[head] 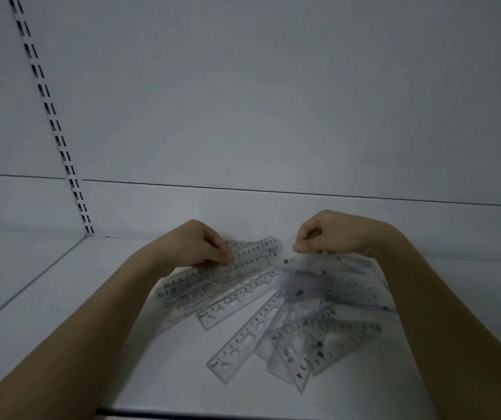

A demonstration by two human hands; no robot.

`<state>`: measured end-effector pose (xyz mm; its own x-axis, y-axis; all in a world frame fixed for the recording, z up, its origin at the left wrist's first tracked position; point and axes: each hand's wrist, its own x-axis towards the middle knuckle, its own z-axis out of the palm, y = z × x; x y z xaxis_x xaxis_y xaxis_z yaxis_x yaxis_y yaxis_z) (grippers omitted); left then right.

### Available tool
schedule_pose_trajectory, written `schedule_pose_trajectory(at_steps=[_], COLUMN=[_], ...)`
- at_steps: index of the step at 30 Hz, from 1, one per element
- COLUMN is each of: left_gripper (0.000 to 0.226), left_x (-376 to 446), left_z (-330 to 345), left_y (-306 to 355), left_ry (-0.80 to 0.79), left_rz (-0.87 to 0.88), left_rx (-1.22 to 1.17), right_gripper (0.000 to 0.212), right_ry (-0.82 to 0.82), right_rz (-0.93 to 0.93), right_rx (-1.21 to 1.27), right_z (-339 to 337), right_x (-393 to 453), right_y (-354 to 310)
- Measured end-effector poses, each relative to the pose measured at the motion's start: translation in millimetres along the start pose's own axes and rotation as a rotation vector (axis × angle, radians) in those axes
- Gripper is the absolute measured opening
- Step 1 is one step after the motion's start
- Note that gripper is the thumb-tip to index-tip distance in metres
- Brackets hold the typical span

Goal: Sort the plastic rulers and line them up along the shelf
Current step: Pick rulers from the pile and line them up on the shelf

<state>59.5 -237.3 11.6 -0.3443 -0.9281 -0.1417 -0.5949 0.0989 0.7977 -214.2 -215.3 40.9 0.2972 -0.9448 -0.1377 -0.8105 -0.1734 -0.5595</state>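
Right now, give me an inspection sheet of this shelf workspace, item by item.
Surface: white shelf, dimly lit.
Job's things: clear plastic rulers fanned out and overlapping, not lined up.
Clutter: nothing seen.
Grippers: left hand grips several rulers at the fan's left; right hand pinches the rulers at the fan's top, fingers curled.
Cables: nothing seen.
Surroundings: white back panel; slotted upright on the left.

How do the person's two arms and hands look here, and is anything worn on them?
Both forearms are bare, with no sleeves showing. The left hand and right hand wear no gloves or watch. The dim picture does not show whether any ring is worn.
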Motion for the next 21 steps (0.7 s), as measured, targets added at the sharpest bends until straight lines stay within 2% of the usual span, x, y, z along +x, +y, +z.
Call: schedule_pose_trajectory(at_steps=[5,9,14,18,21], left_gripper=[0.007,0.007,0.01,0.022,0.023], left_x=[1.1,-0.7,-0.5,0.3,-0.2], left_z=[-9.4,-10.7,-9.9,-2.9,1.0], left_y=[-1.1,-1.8,-3.9,-9.5,-11.0], left_ry=[0.07,0.072,0.155,0.164,0.149], left_rz=[0.02,0.056,0.21,0.308,0.297], left_rx=[0.019,0.028,0.208,0.42,0.478], right_gripper=[0.032,0.033,0.03,0.029,0.031], right_ry=[0.146,0.217,0.234,0.323,0.381], right_rz=[-0.078,-0.031,0.074,0.017,-0.04], right_rx=[0.212,0.525,0.544,0.513,0.466], right_z=[16.0,26.6,34.0,34.3,34.9], right_x=[7.7,3.4,13.7,15.1,12.8], right_y=[-7.2,-3.5,7.7,11.6,10.1])
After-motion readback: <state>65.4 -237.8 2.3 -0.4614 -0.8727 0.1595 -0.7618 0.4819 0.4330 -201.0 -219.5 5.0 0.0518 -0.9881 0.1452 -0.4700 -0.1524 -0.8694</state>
